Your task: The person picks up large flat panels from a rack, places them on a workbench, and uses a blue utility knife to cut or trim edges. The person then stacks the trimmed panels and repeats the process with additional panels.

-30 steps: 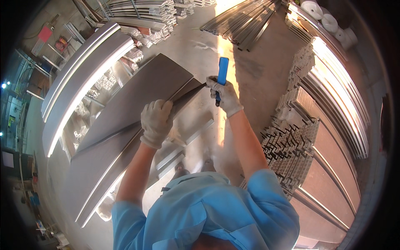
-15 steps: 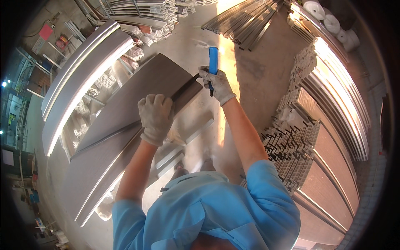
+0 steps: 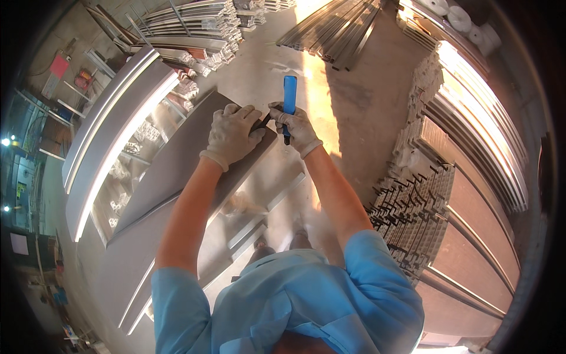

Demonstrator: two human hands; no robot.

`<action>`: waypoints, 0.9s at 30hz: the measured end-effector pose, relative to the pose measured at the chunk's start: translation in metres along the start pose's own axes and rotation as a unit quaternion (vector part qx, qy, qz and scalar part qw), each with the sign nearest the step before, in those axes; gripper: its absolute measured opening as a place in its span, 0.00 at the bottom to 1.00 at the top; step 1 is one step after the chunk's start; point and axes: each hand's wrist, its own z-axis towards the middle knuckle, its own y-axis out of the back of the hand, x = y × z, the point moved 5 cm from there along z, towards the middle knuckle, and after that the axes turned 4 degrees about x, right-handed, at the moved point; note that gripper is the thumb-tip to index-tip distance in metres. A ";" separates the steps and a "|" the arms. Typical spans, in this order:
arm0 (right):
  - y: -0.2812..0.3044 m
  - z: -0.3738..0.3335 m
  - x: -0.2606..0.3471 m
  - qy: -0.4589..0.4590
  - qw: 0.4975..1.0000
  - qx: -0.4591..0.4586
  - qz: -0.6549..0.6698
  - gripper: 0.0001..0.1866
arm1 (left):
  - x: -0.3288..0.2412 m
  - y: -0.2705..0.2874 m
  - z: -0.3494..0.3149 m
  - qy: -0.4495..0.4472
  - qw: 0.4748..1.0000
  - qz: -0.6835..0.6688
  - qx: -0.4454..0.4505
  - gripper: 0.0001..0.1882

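A long dark grey panel or profile (image 3: 177,160) lies slantwise in front of me. Along it runs a thin black strip (image 3: 158,206), probably a rubber seal, loose and curving toward the left. My gloved left hand (image 3: 231,135) is closed over the strip near the panel's far right end, pressing it down. Just beyond that end, my gloved right hand (image 3: 296,126) grips a blue-handled tool (image 3: 289,94), held upright, while its fingertips meet the end of the strip. The tool's lower dark tip shows below the fingers; its kind is not clear.
More grey profiles (image 3: 115,124) rest on a rack to the left. Stacked profiles (image 3: 466,248) with black ends stand at right, near bright lengths (image 3: 480,109). Dark bars (image 3: 333,32) lie on the floor ahead, and white rolls (image 3: 460,20) sit at the far right.
My left hand has slid forward and right along the strip, close to my right hand. My right hand and the blue-handled tool have shifted slightly left and down.
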 end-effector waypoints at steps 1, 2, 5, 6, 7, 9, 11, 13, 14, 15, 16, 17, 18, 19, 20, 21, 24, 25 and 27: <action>0.000 0.000 0.000 0.000 1.000 0.002 -0.005 0.11 | 0.002 -0.001 0.001 -0.007 1.000 -0.003 -0.003 0.22; 0.001 0.000 0.000 0.000 1.000 0.004 -0.010 0.12 | 0.003 -0.002 0.000 -0.016 1.000 -0.010 -0.015 0.21; 0.003 0.001 -0.001 -0.005 1.000 0.003 -0.013 0.12 | 0.003 -0.008 0.003 -0.027 0.999 -0.011 -0.038 0.17; 0.004 0.001 0.001 0.009 1.000 0.001 -0.022 0.12 | 0.002 -0.011 0.004 -0.024 0.999 -0.011 -0.040 0.16; 0.005 0.002 0.001 0.017 0.999 -0.002 -0.032 0.12 | 0.000 -0.013 0.006 -0.029 0.998 -0.004 -0.049 0.14; 0.004 0.003 0.001 0.016 0.998 -0.002 -0.055 0.13 | -0.002 -0.017 0.009 -0.027 0.998 0.009 -0.057 0.11; 0.005 0.003 0.000 0.003 0.997 -0.007 -0.080 0.15 | -0.002 -0.021 0.009 -0.018 0.999 0.007 -0.046 0.10; 0.007 0.001 0.001 0.002 0.996 -0.010 -0.086 0.17 | -0.002 -0.020 0.009 -0.016 0.999 0.008 -0.044 0.10; 0.007 -0.001 0.004 0.015 0.996 0.004 -0.084 0.19 | -0.002 -0.019 0.008 -0.019 0.999 0.009 -0.048 0.10; 0.014 -0.003 0.006 0.003 0.997 -0.027 -0.075 0.21 | -0.002 -0.016 0.009 -0.023 0.998 0.011 -0.060 0.10; 0.019 -0.007 0.008 -0.004 0.997 -0.037 -0.063 0.22 | -0.002 -0.015 0.010 -0.022 0.999 0.009 -0.047 0.11; 0.027 -0.011 0.012 -0.008 0.997 -0.055 -0.051 0.24 | -0.002 -0.013 0.011 -0.018 0.999 0.006 -0.042 0.12; 0.032 -0.017 0.016 0.003 0.997 -0.040 -0.060 0.26 | -0.001 -0.014 0.011 0.002 1.000 0.005 -0.001 0.13; 0.037 -0.025 0.020 0.015 0.997 -0.034 -0.068 0.27 | -0.001 -0.006 0.010 -0.011 0.999 -0.026 -0.033 0.15; 0.044 -0.032 0.023 0.020 0.996 -0.036 -0.077 0.28 | 0.000 -0.001 0.005 -0.007 0.998 -0.054 -0.031 0.18; 0.050 -0.039 0.025 0.007 0.997 -0.030 -0.066 0.25 | 0.002 0.004 0.001 0.000 0.996 -0.085 -0.024 0.20; 0.057 -0.061 0.027 0.017 0.998 -0.003 -0.061 0.22 | 0.014 0.027 -0.047 0.034 0.987 -0.150 -0.034 0.27; 0.060 -0.070 0.029 0.017 0.998 0.001 -0.064 0.21 | 0.017 0.038 -0.073 0.023 0.991 -0.121 -0.055 0.28; 0.066 -0.084 0.033 0.038 0.994 -0.030 -0.095 0.20 | 0.030 0.055 -0.130 0.049 0.996 -0.063 -0.041 0.27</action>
